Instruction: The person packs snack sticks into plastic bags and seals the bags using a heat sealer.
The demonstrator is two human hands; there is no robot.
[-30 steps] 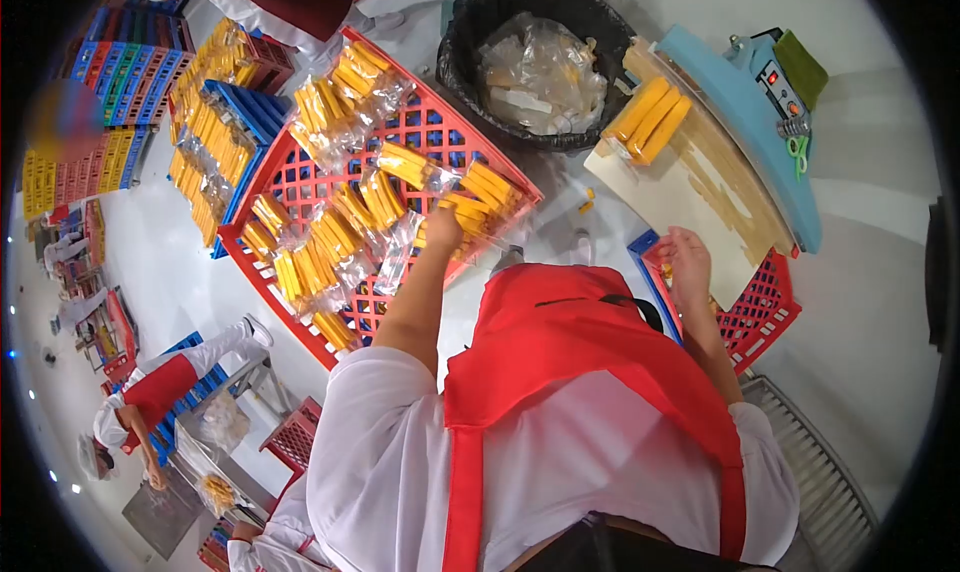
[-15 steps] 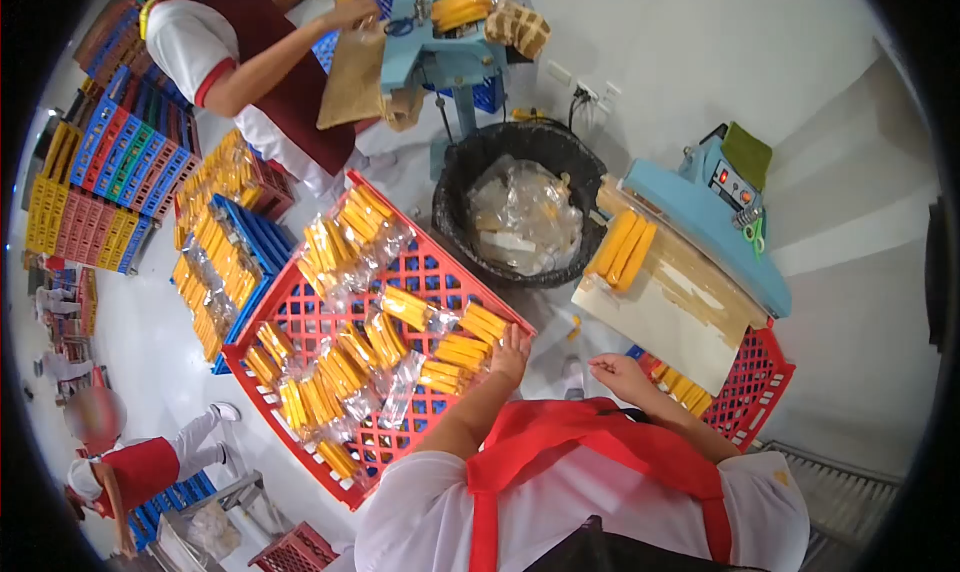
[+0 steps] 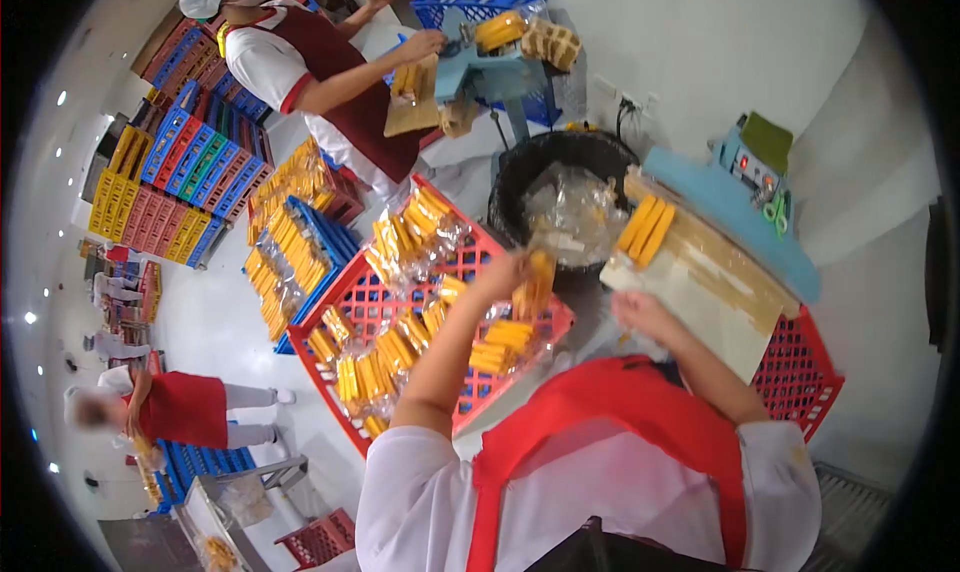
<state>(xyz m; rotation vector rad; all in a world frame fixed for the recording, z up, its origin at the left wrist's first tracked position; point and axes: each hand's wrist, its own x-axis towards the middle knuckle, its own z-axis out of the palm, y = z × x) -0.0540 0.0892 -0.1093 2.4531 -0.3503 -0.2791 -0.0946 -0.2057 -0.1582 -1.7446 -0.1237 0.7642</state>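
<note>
And there we had it: the left hand (image 3: pixel 512 270) was clamped on a yellow packet (image 3: pixel 536 288) above the right corner of the red crate (image 3: pixel 480 240). Its long axis ran nearly up and down in our view, lower end drifting slightly left, though blur left us unsure of the exact tilt. The right hand (image 3: pixel 645 317) hung beside the pale board (image 3: pixel 680 297), fingers loosely apart, nothing visible in them. On that board, three yellow sticks (image 3: pixel 647 231) lay parallel, slanting towards the upper right. Around us we saw a smooth pale floor (image 3: pixel 215 322), a white wall (image 3: pixel 690 62) and stacked plastic crates (image 3: pixel 190 172). Crinkled clear film (image 3: pixel 570 212) filled the round bin, its black liner (image 3: pixel 515 177) creased; the red crate was lattice-sided plastic.
</note>
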